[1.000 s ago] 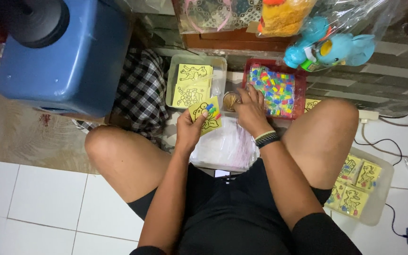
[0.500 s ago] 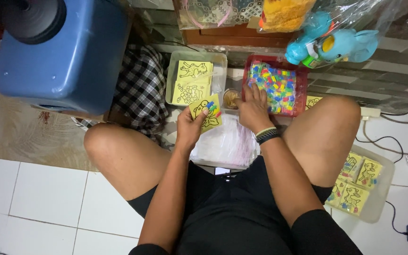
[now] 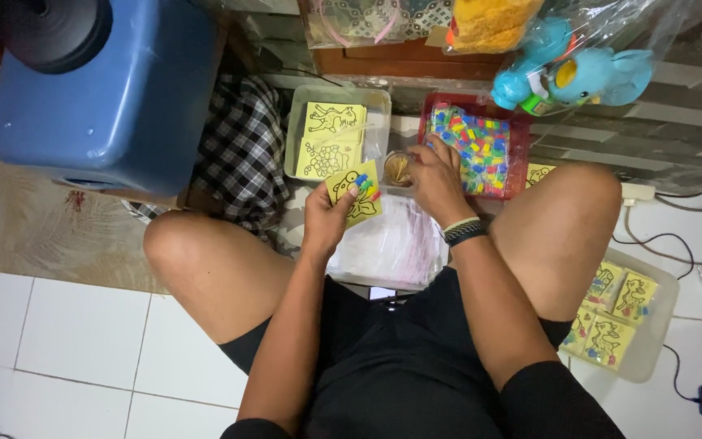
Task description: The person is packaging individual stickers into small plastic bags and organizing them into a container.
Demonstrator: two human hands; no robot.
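Left hand [image 3: 328, 218] fingers: clenched on yellow card [image 3: 357, 193] with small coloured pieces, held above clear bags [image 3: 390, 248].
Right hand [image 3: 432, 180] fingers: curled at small cup of sticks [image 3: 397, 168]; grip not discernible.
Beyond: red tray of coloured pieces [image 3: 474, 146] just beside right hand; clear tub of yellow cards [image 3: 334, 135] behind left hand.
Right side: second tub of cards [image 3: 621, 317] on floor.

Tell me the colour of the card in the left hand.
Yellow card, black animal outline; head view.

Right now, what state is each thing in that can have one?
Left hand: holding a yellow card with small coloured pieces against it.
Right hand: fingers in a small round cup of sticks.
Red tray: open, full of coloured pieces.
Clear tub: open, holding yellow cards.
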